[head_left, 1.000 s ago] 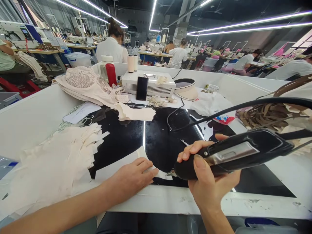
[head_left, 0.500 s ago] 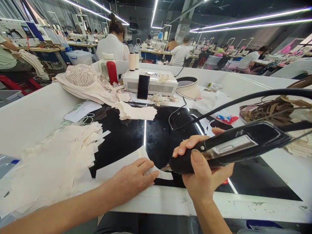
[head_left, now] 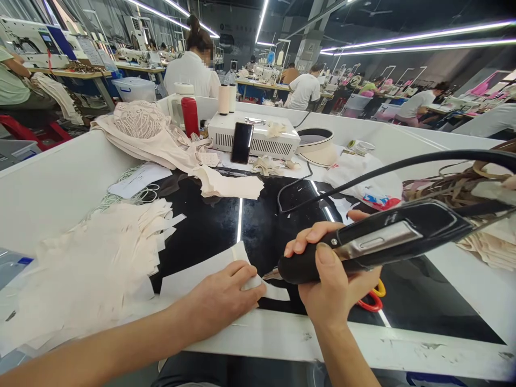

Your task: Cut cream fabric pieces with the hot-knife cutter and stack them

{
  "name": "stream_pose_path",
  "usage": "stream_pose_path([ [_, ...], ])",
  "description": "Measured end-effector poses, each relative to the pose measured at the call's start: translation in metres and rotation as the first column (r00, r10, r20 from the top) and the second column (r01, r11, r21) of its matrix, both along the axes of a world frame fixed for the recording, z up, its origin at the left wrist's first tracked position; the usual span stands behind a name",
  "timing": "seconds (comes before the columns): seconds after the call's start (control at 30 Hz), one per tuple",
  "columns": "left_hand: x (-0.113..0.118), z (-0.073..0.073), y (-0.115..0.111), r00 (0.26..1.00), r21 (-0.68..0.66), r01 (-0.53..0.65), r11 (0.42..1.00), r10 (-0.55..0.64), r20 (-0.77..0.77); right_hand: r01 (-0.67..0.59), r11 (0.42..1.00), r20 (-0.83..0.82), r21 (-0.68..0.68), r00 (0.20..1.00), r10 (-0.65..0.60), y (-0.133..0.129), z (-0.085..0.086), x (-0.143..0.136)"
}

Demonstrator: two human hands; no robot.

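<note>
A white fabric piece (head_left: 193,273) lies near the front edge of the glossy black mat (head_left: 209,220). My left hand (head_left: 226,293) presses on its right part, fingers together over the cloth. My right hand (head_left: 334,274) is wrapped round a thick black handheld tool (head_left: 387,239) with a metal plate on its side and a cable at its rear. The tool's pointed metal tip (head_left: 272,274) is just right of my left fingertips, beside the fabric; whether it touches the cloth cannot be made out.
Cream fabric pieces (head_left: 88,269) are piled at the left. Red and yellow scissor handles (head_left: 371,301) lie behind my right wrist. Farther back are a folded cream piece (head_left: 229,184), a phone (head_left: 242,142), a white box (head_left: 262,137) and a red bottle (head_left: 189,115). A black cable crosses the right side.
The tool's tip has shifted slightly up and left beside the fabric. More of the scissor handles shows. The view has shifted a little; my left hand stays on the cloth.
</note>
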State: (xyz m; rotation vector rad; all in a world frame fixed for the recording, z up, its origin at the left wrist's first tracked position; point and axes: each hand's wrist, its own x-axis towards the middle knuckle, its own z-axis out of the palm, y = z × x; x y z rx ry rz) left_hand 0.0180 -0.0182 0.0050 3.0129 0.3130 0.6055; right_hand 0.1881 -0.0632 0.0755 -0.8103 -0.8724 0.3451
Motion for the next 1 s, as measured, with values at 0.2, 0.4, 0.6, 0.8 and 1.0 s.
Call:
stream_pose_path([
  [0.2,-0.002,-0.001,0.001,1.000,-0.069,0.005,0.998,-0.005,-0.005,-0.044,0.999,-0.005,-0.016,0.999,0.044,0.005,-0.004,-0.004],
  [0.4,-0.014,0.014,0.017,1.000,-0.305,0.023,0.952,-0.024,0.002,-0.012,1.000,-0.030,-0.017,0.999,0.012,0.007,0.004,-0.003],
  [0.6,-0.023,0.024,0.038,0.999,-0.263,0.032,0.964,-0.029,0.014,-0.040,0.999,-0.048,0.037,0.998,0.042,-0.005,0.013,-0.002],
  [0.8,-0.019,0.020,0.042,0.998,-0.221,0.062,0.973,-0.065,-0.005,-0.116,0.992,-0.017,0.052,0.993,0.117,-0.012,-0.001,-0.010],
  [1.0,-0.021,0.017,0.040,0.997,-0.274,0.072,0.959,-0.075,0.001,-0.111,0.991,-0.024,0.071,0.993,0.113,-0.006,-0.007,-0.015],
])
